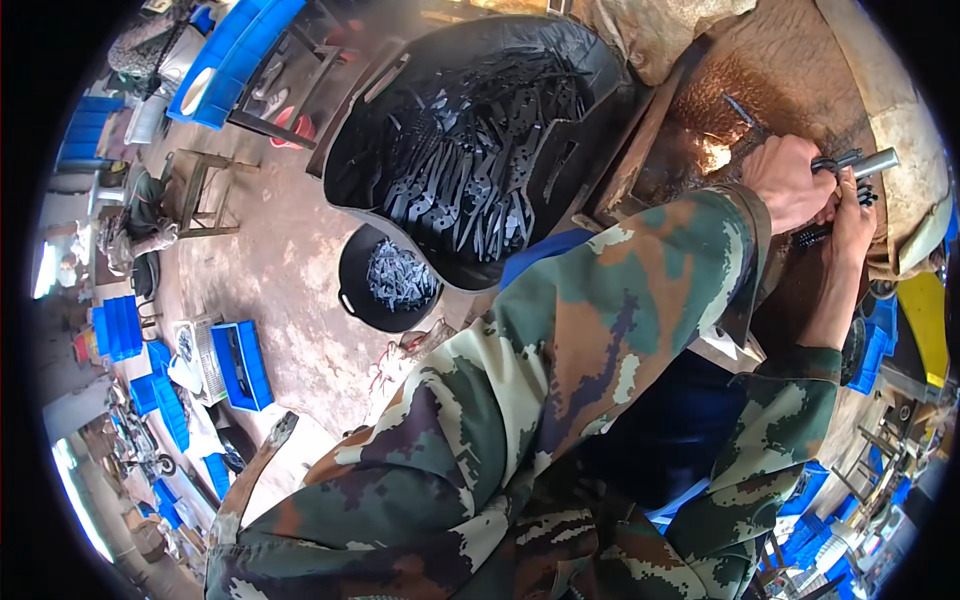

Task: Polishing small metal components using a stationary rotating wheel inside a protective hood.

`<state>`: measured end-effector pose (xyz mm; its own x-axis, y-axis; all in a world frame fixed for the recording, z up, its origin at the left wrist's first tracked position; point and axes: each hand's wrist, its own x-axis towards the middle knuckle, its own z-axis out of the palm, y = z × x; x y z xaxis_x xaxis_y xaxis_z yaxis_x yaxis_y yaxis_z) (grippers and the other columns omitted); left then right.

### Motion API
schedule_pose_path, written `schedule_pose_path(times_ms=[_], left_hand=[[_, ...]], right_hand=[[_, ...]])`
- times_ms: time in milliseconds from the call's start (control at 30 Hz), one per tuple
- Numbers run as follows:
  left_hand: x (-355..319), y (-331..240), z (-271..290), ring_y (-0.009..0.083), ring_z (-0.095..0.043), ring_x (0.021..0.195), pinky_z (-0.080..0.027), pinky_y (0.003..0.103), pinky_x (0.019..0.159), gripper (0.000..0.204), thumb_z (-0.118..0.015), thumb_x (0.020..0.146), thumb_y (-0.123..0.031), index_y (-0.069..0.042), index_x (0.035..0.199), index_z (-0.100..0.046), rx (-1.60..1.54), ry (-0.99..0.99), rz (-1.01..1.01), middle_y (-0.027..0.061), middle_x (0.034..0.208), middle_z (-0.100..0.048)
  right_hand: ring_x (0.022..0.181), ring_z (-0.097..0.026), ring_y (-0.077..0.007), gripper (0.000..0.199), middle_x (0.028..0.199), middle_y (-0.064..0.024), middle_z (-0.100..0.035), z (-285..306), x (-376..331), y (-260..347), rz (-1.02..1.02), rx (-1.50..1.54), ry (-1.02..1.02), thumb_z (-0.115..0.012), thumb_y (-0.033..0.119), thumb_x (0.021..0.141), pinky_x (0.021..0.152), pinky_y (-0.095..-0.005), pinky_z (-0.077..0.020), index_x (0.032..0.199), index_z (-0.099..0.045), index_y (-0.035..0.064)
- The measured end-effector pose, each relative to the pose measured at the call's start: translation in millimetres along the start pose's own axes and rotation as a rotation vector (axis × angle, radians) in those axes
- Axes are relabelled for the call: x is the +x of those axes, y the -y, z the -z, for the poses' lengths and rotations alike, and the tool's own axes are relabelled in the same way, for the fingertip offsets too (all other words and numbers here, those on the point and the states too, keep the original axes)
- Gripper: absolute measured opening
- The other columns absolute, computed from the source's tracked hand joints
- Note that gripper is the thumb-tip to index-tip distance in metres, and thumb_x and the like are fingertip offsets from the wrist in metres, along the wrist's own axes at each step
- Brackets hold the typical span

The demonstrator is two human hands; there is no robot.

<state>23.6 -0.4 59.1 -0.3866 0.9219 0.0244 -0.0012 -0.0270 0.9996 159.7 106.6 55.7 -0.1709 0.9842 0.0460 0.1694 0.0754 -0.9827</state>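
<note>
Gripping a metal rod [868,162] at two o'clock, both hands — left hand [792,180], right hand [852,218] — have fingers closed round it; a tub [345,165] of dark blades sits at eleven o'clock.

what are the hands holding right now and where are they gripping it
Both hands clasp one metal tool with a silver handle. The left hand wraps its dark middle, the right hand grips just below; the handle end sticks out past them. The working end is hidden.
</note>
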Motion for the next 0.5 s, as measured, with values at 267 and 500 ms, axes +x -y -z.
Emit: schedule_pose_path(times_ms=[267, 500], left_hand=[[5.3, 4.6, -7.2, 0.0342, -0.067, 0.064, -0.054, 0.043, 0.068, 0.025, -0.063, 0.077, -0.022, 0.001, 0.085, -0.072, 0.013, -0.065, -0.051, 0.0229, 0.065, -0.064], [0.3, 9.1, -1.2, 0.0351, -0.068, 0.07, -0.054, 0.043, 0.072, 0.025, -0.063, 0.077, -0.021, 0.002, 0.083, -0.071, -0.029, -0.079, -0.011, 0.0237, 0.071, -0.066]], right_hand=[[0.044, -0.041, -0.0113, 0.033, 0.051, -0.0002, -0.042, 9.1, 9.0, -8.3, -0.042, -0.013, -0.028, -0.066, 0.026, 0.096, 0.043, -0.0277, -0.0338, 0.073, -0.059, 0.0042], [0.045, -0.04, -0.0112, 0.037, 0.052, 0.0012, -0.042, 0.6, 0.2, -6.8, -0.033, -0.045, 0.016, -0.062, 0.028, 0.098, 0.045, -0.027, -0.0333, 0.068, -0.052, 0.0092]])
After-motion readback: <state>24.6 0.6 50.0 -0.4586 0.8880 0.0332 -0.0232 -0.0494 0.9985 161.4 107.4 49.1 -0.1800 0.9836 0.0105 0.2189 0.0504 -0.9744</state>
